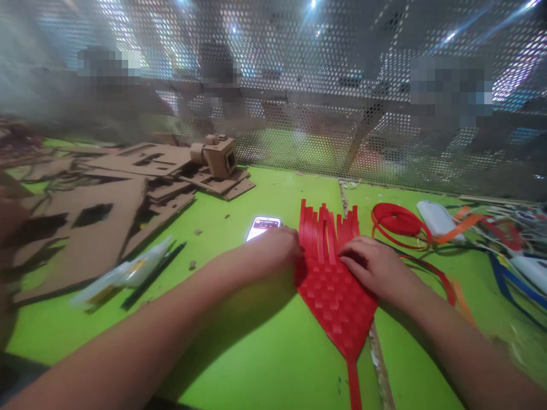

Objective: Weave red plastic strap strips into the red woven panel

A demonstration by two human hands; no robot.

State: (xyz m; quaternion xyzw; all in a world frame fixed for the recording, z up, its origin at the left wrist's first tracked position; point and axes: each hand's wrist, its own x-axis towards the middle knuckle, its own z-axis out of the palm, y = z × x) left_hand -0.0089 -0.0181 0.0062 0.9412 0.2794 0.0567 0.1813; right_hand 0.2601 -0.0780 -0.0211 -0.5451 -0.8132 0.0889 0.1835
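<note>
A red woven piece of flat strips (pixel 335 290) lies on the green table, its lower end narrowing to a point. One long strip (pixel 353 381) runs from that tip towards me, and several loose strip ends (pixel 327 230) stand up along the far side. My left hand (pixel 280 247) is closed at the weave's left edge, its fingertips partly hidden. On the right side, my right hand (pixel 371 265) has its thumb and fingers bent together on the strips near the base of the loose ends. A lit phone (pixel 264 226) lies just beyond my left hand.
Brown cardboard cut-outs (pixel 98 228) and a small cardboard box model (pixel 220 158) cover the left. Blurred glue-like tubes (pixel 132 270) lie before them. A red strip coil (pixel 395 219), white device (pixel 438 219) and tangled strips fill the right. Perforated metal sheeting (pixel 290 114) rises behind.
</note>
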